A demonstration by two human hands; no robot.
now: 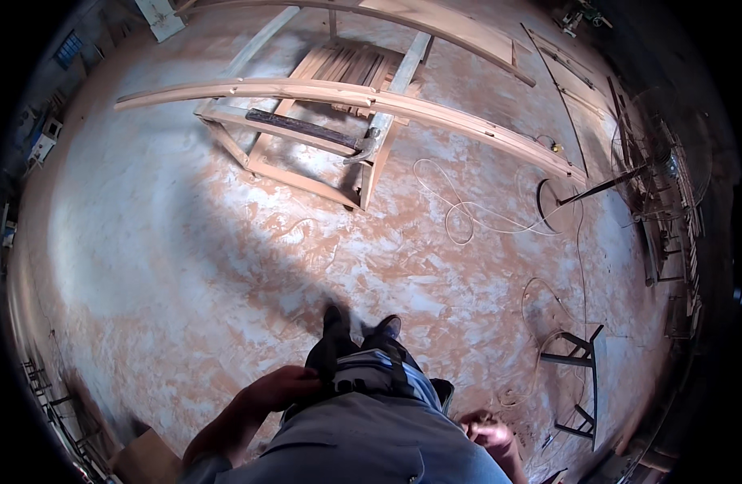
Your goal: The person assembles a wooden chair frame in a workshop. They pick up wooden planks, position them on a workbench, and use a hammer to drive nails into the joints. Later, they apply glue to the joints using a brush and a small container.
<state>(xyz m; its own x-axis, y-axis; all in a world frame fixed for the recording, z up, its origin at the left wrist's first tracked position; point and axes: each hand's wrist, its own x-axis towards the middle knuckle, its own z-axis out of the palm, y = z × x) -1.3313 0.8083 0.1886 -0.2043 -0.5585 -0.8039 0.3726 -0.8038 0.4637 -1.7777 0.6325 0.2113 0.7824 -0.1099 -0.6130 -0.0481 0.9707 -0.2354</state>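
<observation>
My left hand rests against the front of my waist, beside the dark belt strap. Its fingers are mostly lost in shadow against my dark clothing, so their grip is unclear. Low at my right side hangs my right hand, fingers curled in but partly blurred; whether anything is in them cannot be made out. Ahead of me stands a low wooden trestle frame. What looks like a claw hammer with a dark handle lies on its near side, and long pale wooden strips lie across the top.
A stack of wooden slats sits within the frame. To the right are a pedestal fan, a loose white cord on the sawdust-covered floor and a black metal stand. Long boards lie at the far right.
</observation>
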